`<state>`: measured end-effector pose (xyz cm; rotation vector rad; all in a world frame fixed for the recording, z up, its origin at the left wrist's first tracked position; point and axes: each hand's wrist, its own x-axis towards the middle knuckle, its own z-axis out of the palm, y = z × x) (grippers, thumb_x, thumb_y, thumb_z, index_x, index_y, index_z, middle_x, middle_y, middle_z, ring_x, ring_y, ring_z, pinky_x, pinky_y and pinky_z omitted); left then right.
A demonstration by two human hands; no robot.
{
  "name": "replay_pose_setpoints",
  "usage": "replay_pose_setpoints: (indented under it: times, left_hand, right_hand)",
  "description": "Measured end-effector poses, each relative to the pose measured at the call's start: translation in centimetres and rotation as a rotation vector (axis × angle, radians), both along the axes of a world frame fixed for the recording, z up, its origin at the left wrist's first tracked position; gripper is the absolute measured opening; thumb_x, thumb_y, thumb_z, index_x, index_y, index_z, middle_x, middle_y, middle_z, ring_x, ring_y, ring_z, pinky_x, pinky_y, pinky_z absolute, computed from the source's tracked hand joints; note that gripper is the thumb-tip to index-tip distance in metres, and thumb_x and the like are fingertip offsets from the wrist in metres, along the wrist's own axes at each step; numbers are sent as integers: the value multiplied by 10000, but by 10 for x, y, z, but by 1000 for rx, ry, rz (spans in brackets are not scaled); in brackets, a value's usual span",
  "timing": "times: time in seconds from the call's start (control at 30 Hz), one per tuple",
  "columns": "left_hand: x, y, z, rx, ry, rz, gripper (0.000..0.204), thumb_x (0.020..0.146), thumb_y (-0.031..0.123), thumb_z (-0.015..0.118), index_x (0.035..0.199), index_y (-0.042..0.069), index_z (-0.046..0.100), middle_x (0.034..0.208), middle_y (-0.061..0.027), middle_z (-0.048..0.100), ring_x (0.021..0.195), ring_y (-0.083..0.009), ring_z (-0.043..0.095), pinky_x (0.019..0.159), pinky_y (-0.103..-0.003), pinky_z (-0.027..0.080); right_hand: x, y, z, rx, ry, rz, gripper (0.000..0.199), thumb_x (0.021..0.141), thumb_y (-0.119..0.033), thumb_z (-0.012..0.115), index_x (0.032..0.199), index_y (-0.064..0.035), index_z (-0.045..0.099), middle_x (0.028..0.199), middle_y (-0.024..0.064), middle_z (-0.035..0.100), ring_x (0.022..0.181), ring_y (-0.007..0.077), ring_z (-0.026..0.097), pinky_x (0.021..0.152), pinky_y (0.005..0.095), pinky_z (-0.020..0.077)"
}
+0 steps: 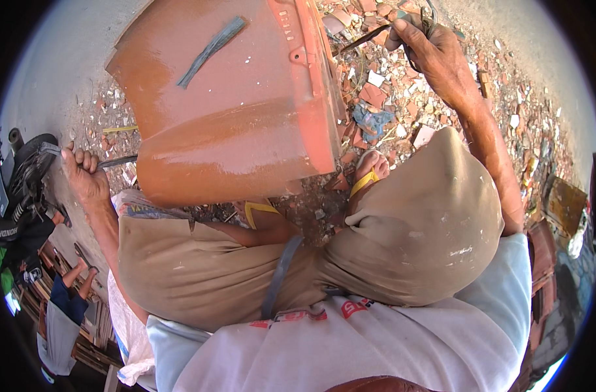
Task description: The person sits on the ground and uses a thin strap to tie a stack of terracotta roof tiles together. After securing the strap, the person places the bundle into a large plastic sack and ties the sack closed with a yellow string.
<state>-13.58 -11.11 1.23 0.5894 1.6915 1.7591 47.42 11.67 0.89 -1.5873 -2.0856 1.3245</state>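
Note:
In front of my knees lies a curved orange-brown clay roof tile (232, 111), with edges along its right side that suggest more tiles beneath. My left hand (87, 176), at the tile's near left, is closed on a dark rubber strip (118, 161) that disappears at the tile's edge. Raised past the far right corner, my right hand (445, 62) is closed on another length of dark strip (366, 39) leading toward the tile. Whether the two lengths join underneath is hidden. A short grey-blue strip (213, 52) lies loose on top of the tile.
Broken tile pieces (374, 96) and a crumpled blue plastic scrap (372, 121) litter the ground at right. Another grey strip (281, 277) lies across my lap. A motorcycle (27, 176) stands at far left, with another person (59, 326) below it. A white sack (131, 320) is beside me.

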Motion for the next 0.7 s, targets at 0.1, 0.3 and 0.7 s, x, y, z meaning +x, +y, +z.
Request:
replay_pose_setpoints:
  times: [0.1, 0.3, 0.7]
  left_hand:
    - [-50, -14, 38, 92, 5, 83, 288, 1075, 258, 604, 1200, 9, 531, 718, 37, 378, 570, -69, 299, 494, -247, 275]
    - [31, 18, 87, 201, 108, -7, 277, 1074, 231, 598, 1188, -15, 541, 674, 44, 352, 556, -67, 292, 481, -248, 269]
    - [235, 138, 110, -114, 391, -560, 305, 1097, 275, 570, 1188, -1, 663, 737, 56, 403, 621, -27, 319, 525, -220, 282]
  right_hand:
    - [55, 12, -3, 234, -223, 49, 658, 1029, -632, 518, 981, -18, 751, 803, 108, 691, 737, 212, 646, 745, 414, 525]
    - [57, 11, 22, 290, -167, 13, 521, 1073, -494, 522, 966, -25, 720, 792, 131, 667, 729, 226, 627, 715, 403, 513]
    - [-38, -7, 119, 114, -68, 276, 248, 1065, -267, 588, 985, -66, 707, 755, 55, 637, 683, 176, 577, 630, 376, 489]
